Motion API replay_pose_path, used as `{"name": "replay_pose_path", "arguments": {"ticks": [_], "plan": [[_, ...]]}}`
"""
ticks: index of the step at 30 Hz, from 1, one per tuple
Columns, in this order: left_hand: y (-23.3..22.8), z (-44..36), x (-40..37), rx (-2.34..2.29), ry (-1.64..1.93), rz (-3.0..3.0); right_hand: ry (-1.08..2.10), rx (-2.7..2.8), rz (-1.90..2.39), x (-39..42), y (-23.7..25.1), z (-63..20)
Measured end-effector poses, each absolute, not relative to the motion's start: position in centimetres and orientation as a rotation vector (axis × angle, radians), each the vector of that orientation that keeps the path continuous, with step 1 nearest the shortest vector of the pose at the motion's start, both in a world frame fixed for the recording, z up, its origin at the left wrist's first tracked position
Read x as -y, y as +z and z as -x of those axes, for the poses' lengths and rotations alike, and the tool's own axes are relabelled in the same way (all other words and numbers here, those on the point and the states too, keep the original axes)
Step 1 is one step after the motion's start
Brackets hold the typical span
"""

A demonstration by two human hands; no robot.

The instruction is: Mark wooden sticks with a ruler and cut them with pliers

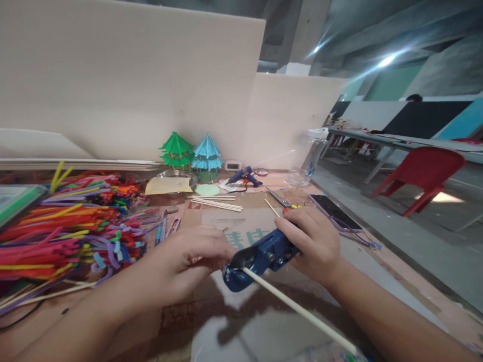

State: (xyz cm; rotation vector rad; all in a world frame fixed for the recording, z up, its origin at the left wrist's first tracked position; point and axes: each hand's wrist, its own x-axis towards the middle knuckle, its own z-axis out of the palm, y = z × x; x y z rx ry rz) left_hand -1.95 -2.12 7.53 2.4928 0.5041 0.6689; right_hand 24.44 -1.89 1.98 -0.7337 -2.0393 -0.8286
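Note:
My right hand (315,244) is wrapped around blue metal snips (264,254) above the table. Between the jaws of the snips lies a long pale wooden stick (298,304), which slants down toward the lower right. Beside the jaws my left hand (199,254) is closed, its fingertips pinched at the stick's far end; that end is hidden behind the fingers and jaws. More cut sticks (217,203) lie on the table beyond my hands.
Pipe cleaners (56,226) in many colours heap up at left. At the back stand a green paper pagoda (176,151), a blue one (207,158), a glue gun (243,177) and a plastic bottle (312,156). Scissors (279,197) and a phone (335,212) lie at right.

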Motion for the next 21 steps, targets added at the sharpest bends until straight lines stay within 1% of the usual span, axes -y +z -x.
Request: {"name": "replay_pose_path", "arguments": {"ticks": [21], "plan": [[7.43, 1.67, 2.37, -0.501, 0.594, -2.405, -0.886, 2.034, 0.687, 2.37, 2.47, -24.70]]}}
